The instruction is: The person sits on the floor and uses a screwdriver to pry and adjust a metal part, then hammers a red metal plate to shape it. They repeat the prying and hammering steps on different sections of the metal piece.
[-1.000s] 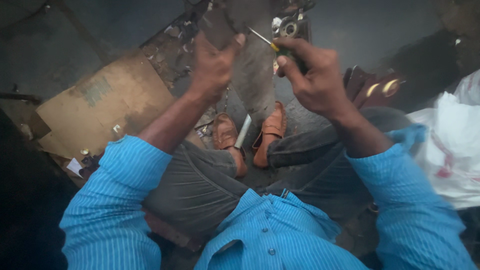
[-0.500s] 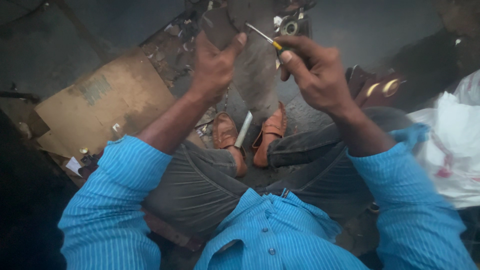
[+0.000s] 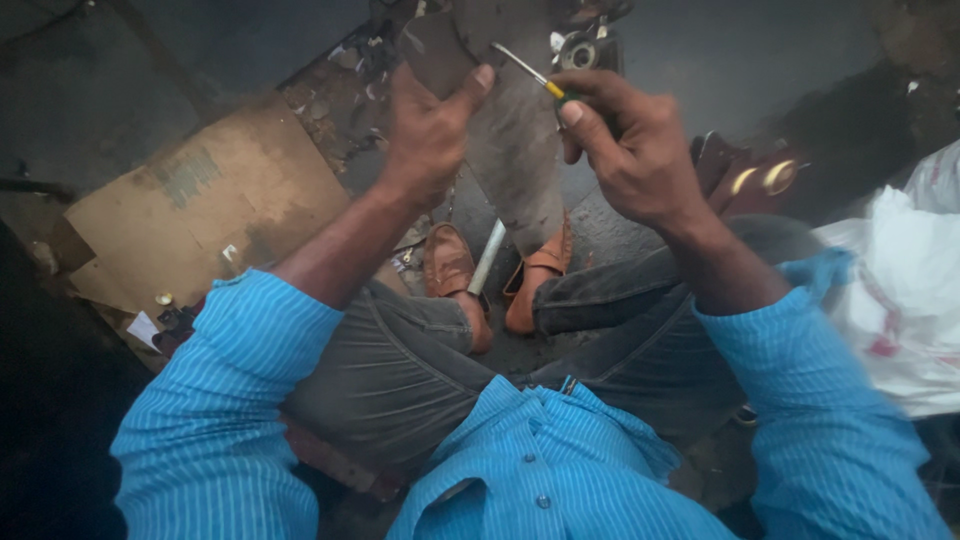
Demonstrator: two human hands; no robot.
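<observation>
Right hand [image 3: 635, 150] clamped on screwdriver [image 3: 535, 75], tip toward grey panel [image 3: 515, 150], left hand [image 3: 430, 130] gripping its edge

We tilt the screwdriver [image 3: 530, 75] a little, its tip now pointing toward ten o'clock, nearer our left hand [image 3: 430, 130].

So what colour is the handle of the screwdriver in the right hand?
Yellow near the shaft, then green under the fingers: screwdriver, right hand, seen in the head view.
</observation>
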